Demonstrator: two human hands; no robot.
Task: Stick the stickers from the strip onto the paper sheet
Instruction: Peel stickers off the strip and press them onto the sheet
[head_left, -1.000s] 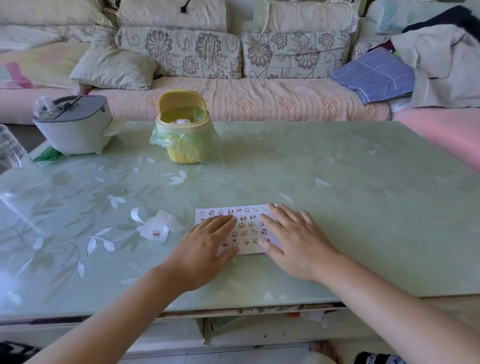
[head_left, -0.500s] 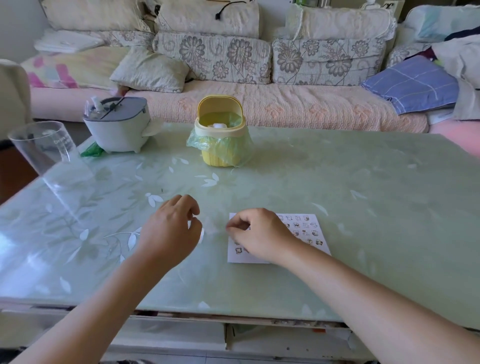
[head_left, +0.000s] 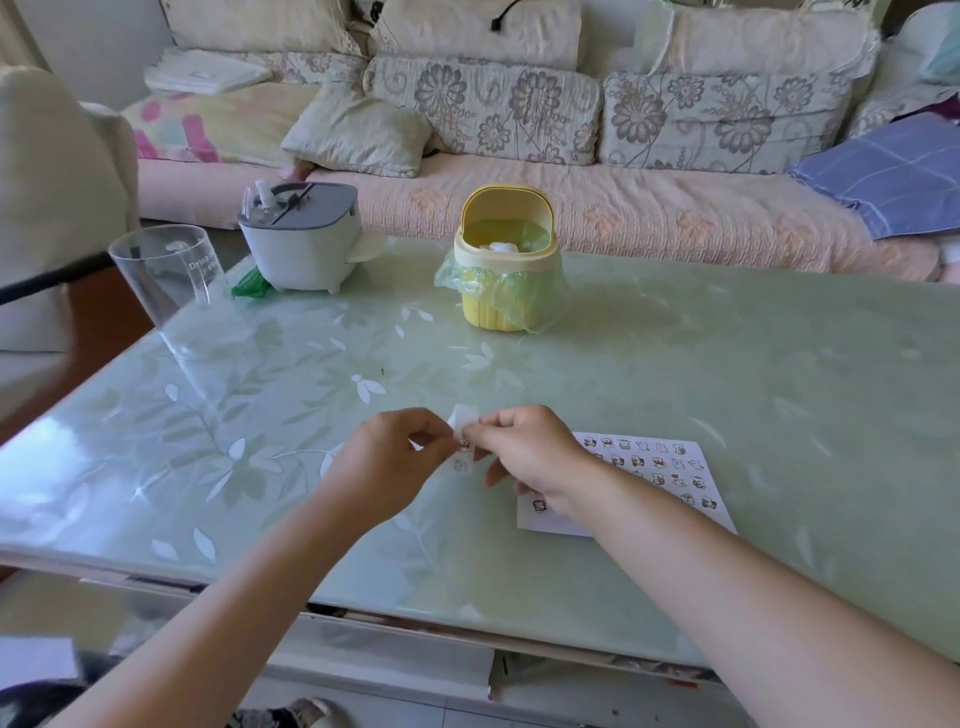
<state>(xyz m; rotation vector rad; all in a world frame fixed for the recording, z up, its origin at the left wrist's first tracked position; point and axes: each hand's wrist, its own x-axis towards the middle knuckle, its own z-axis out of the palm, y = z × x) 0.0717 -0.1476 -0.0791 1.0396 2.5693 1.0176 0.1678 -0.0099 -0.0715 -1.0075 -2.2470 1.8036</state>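
A white paper sheet (head_left: 670, 478) covered with several small stickers lies flat on the green table, partly under my right wrist. A short white sticker strip (head_left: 461, 431) is held up just above the table, left of the sheet. My left hand (head_left: 389, 467) pinches the strip from the left. My right hand (head_left: 530, 452) pinches it from the right, fingertips at a small sticker on the strip. One sticker shows between the two hands and a faint one lower on the strip.
A yellow mini bin (head_left: 503, 260) with a green liner stands at mid-table. A grey-white appliance (head_left: 301, 239) and a clear plastic cup (head_left: 166, 275) sit at the far left. The glass table edge (head_left: 363, 608) runs in front of me. A sofa with cushions lies behind.
Both hands left the sheet, where they lay flat. They went left to the strip, picked it up off the table and now pinch it between them. The view shifted left.
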